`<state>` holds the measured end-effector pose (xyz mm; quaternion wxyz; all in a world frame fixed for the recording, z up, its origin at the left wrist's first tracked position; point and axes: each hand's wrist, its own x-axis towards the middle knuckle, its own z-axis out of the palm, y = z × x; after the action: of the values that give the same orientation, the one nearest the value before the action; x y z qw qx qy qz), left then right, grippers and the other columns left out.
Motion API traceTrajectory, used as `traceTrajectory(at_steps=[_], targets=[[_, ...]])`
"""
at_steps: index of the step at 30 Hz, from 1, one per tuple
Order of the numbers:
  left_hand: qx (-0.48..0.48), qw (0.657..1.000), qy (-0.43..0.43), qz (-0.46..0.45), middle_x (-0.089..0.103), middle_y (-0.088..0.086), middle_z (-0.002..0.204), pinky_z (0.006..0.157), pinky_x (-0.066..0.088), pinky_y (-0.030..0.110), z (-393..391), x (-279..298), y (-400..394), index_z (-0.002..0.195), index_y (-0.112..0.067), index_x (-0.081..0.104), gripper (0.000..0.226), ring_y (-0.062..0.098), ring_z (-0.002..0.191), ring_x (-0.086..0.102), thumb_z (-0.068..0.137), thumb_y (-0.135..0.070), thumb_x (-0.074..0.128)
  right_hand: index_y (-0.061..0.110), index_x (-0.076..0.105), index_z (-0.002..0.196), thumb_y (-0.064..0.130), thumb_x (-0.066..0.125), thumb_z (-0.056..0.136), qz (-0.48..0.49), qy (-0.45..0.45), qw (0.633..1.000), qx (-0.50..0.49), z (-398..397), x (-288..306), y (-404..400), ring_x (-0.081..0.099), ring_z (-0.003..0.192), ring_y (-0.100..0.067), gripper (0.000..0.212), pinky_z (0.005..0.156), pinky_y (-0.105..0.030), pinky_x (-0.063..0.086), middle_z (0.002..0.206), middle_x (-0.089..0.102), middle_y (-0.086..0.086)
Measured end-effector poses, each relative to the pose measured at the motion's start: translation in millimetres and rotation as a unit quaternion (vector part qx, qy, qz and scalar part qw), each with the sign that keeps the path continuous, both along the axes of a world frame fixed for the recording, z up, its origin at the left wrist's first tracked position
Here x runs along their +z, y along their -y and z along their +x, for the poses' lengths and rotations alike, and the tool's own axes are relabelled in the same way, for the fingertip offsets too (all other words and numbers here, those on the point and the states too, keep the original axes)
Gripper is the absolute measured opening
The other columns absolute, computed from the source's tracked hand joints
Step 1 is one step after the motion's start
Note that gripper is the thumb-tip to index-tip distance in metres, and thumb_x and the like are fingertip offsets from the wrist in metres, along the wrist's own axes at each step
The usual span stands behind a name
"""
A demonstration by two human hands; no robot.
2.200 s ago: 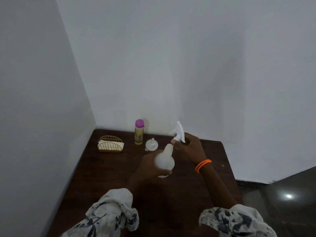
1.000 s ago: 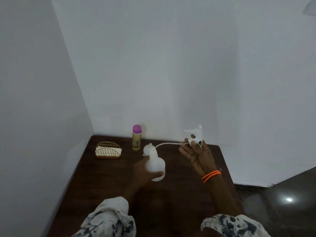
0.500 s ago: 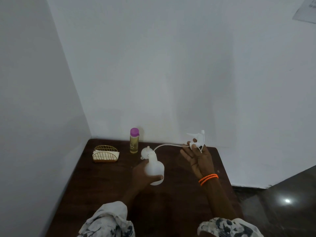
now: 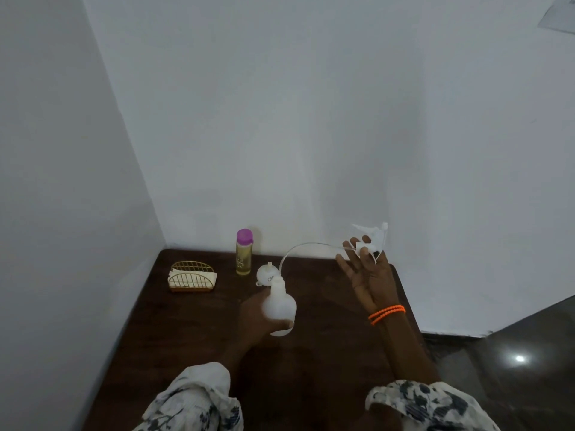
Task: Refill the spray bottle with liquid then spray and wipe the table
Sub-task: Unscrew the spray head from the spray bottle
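The job stood at its opening stage: the sprayer was unscrewed and nearly out of the bottle, but no liquid had yet gone in, and spraying and wiping the dark wooden table (image 4: 326, 353) were both still ahead, as far as the view showed.

At the far left of the table stood a gold wire napkin holder (image 4: 192, 276) with white napkins in it, untouched. To its right, against the wall, stood the refill bottle (image 4: 244, 252) of yellowish liquid with its purple cap on. Just beside that lay a small white funnel (image 4: 266, 273), upside down, not yet in use.

The left hand (image 4: 256, 318) gripped the white spray bottle (image 4: 279, 304) round its rounded body, fingers wrapped behind and the thumb across the lower front, holding it up over the table's middle with its open neck tilted slightly away. Whether the bottle's base touched the table could not be told.

A clear dip tube (image 4: 306, 246) arched from the neck, its lower end seemingly just inside, across to the right. There the right hand (image 4: 371, 281), palm toward the camera, held the white trigger sprayer head (image 4: 371, 236) up near the wall. It pinched the sprayer between thumb and forefinger, while the other fingers stayed spread and nearly straight. An orange bead bracelet (image 4: 386, 314) circled that wrist.
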<state>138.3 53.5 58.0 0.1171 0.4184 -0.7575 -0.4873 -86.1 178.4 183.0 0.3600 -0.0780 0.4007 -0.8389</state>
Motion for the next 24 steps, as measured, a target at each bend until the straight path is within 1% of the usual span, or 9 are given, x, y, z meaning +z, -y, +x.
traceTrajectory(at_steps=[4, 6, 8, 11, 14, 16, 20, 22, 24], targets=[[-0.005, 1.000, 0.015, -0.001, 0.060, -0.009, 0.137, 0.104, 0.052, 0.042, 3, -12, 6, 0.139, -0.028, 0.055, 0.108, 0.012, 0.125, 0.056, 0.044, -0.065, 0.090, 0.015, 0.055, 0.125, 0.009, 0.052, 0.101, 0.017, -0.007, 1.000, 0.010, -17, -3, 4, 0.058, 0.128, -0.031, 0.024, 0.090, -0.050, 0.057, 0.134, 0.061, -0.011], [-0.002, 1.000, 0.017, 0.002, 0.058, -0.007, 0.139, 0.107, 0.049, 0.042, 7, -17, 8, 0.139, -0.027, 0.054, 0.103, 0.014, 0.128, 0.054, 0.049, -0.056, 0.094, 0.018, 0.059, 0.117, 0.011, 0.052, 0.102, 0.011, 0.007, 1.000, 0.008, -25, -9, 5, 0.059, 0.128, -0.031, 0.018, 0.088, -0.046, 0.058, 0.130, 0.063, -0.009], [0.002, 1.000, 0.015, 0.000, 0.056, -0.008, 0.138, 0.107, 0.048, 0.039, 10, -20, 7, 0.139, -0.025, 0.053, 0.098, 0.013, 0.127, 0.053, 0.054, -0.046, 0.096, 0.019, 0.060, 0.113, 0.012, 0.052, 0.102, 0.003, 0.022, 1.000, 0.005, -31, -15, 5, 0.060, 0.126, -0.029, 0.016, 0.087, -0.044, 0.058, 0.127, 0.064, -0.007], [0.014, 0.999, 0.030, 0.010, 0.056, -0.010, 0.136, 0.103, 0.046, 0.034, 13, -30, 7, 0.141, -0.028, 0.050, 0.097, 0.008, 0.122, 0.051, 0.056, -0.043, 0.096, 0.018, 0.058, 0.111, 0.013, 0.052, 0.101, 0.016, 0.042, 0.999, 0.003, -38, -26, 6, 0.066, 0.117, -0.025, 0.013, 0.085, -0.041, 0.059, 0.121, 0.065, -0.007], [0.045, 0.997, 0.050, 0.023, 0.051, -0.002, 0.145, 0.109, 0.043, 0.040, 16, -38, 5, 0.146, -0.024, 0.043, 0.102, 0.017, 0.133, 0.049, 0.059, -0.037, 0.096, 0.010, 0.055, 0.121, 0.013, 0.053, 0.101, 0.077, 0.044, 0.996, -0.001, -42, -49, 4, 0.070, 0.108, -0.024, 0.021, 0.082, -0.039, 0.061, 0.119, 0.066, -0.011], [0.056, 0.996, 0.064, 0.023, 0.048, -0.001, 0.147, 0.112, 0.041, 0.043, 18, -43, 6, 0.147, -0.022, 0.040, 0.105, 0.021, 0.136, 0.047, 0.059, -0.037, 0.096, 0.011, 0.056, 0.122, 0.011, 0.054, 0.100, 0.128, 0.031, 0.991, 0.020, -40, -66, 3, 0.069, 0.108, -0.026, 0.022, 0.083, -0.039, 0.061, 0.118, 0.067, -0.012], [0.057, 0.995, 0.082, 0.032, 0.053, -0.007, 0.139, 0.109, 0.045, 0.042, 24, -49, 8, 0.139, -0.029, 0.044, 0.099, 0.017, 0.130, 0.052, 0.056, -0.041, 0.095, 0.005, 0.055, 0.129, 0.004, 0.055, 0.099, 0.236, -0.011, 0.969, 0.076, -29, -104, 2, 0.070, 0.103, -0.030, 0.030, 0.087, -0.040, 0.060, 0.114, 0.065, -0.016], [0.047, 0.994, 0.094, 0.032, 0.053, -0.008, 0.138, 0.109, 0.046, 0.044, 25, -54, 10, 0.138, -0.029, 0.045, 0.098, 0.017, 0.129, 0.053, 0.056, -0.042, 0.095, 0.002, 0.056, 0.128, 0.001, 0.054, 0.099, 0.286, -0.031, 0.951, 0.114, -20, -124, 3, 0.071, 0.097, -0.029, 0.029, 0.082, -0.037, 0.062, 0.112, 0.064, -0.018], [0.035, 0.994, 0.104, 0.021, 0.053, -0.006, 0.139, 0.109, 0.046, 0.041, 26, -61, 9, 0.140, -0.025, 0.046, 0.098, 0.017, 0.129, 0.053, 0.057, -0.043, 0.095, -0.002, 0.057, 0.128, -0.002, 0.056, 0.098, 0.333, -0.047, 0.931, 0.141, -12, -142, 4, 0.070, 0.093, -0.029, 0.030, 0.074, -0.032, 0.063, 0.109, 0.064, -0.019]])
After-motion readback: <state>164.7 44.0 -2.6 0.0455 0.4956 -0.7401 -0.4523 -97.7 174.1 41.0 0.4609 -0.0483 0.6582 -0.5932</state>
